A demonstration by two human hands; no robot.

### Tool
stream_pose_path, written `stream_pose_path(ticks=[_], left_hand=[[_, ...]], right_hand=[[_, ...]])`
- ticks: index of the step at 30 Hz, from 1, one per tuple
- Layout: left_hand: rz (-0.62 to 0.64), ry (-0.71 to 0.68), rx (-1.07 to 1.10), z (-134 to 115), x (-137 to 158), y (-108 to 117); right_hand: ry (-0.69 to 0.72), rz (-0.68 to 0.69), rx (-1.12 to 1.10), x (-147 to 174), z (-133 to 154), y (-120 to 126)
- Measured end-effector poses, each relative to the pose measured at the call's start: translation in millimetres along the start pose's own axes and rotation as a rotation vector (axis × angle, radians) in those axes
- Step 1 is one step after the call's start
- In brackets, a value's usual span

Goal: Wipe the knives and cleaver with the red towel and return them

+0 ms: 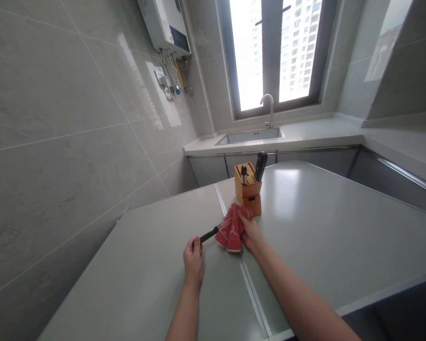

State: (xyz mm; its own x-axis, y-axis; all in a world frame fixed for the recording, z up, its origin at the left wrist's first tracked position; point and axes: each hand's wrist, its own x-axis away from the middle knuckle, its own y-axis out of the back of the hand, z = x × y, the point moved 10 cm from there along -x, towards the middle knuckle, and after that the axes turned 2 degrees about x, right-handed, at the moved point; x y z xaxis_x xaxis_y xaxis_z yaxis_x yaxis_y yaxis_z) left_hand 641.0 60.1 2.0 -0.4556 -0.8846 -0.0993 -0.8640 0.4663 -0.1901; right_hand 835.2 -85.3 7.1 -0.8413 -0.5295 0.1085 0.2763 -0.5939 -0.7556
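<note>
My left hand (193, 255) is closed around the black handle of a knife (209, 234), which points up to the right. The knife's blade is mostly hidden under a red cloth (233, 227) with pale lines. My right hand (251, 232) grips that cloth, its fingers bunched in the fabric around the blade. Just behind the cloth stands a wooden knife block (247, 188) on the table. In its slots sit a large black-handled knife (261, 166) and a smaller tool with a black and silver handle (244, 174).
The pale table (156, 255) has a metal seam running across it. Beyond its far edge are a white counter (315, 130), a sink (250, 136) and a faucet (270, 111) below a window. A tiled wall (74, 118) borders the left, with a water heater (168, 28) above.
</note>
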Motion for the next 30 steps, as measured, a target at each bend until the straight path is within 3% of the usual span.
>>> stream_pose_path(ticks=[9,30], left_hand=[[0.024,0.015,0.035,1,0,-1],[0.167,-0.05,-0.141,-6,4,-16]], right_hand=[[-0.005,0.051,0.023,4,-3,-8],[-0.01,0.182,0.19,19,-14,-29]])
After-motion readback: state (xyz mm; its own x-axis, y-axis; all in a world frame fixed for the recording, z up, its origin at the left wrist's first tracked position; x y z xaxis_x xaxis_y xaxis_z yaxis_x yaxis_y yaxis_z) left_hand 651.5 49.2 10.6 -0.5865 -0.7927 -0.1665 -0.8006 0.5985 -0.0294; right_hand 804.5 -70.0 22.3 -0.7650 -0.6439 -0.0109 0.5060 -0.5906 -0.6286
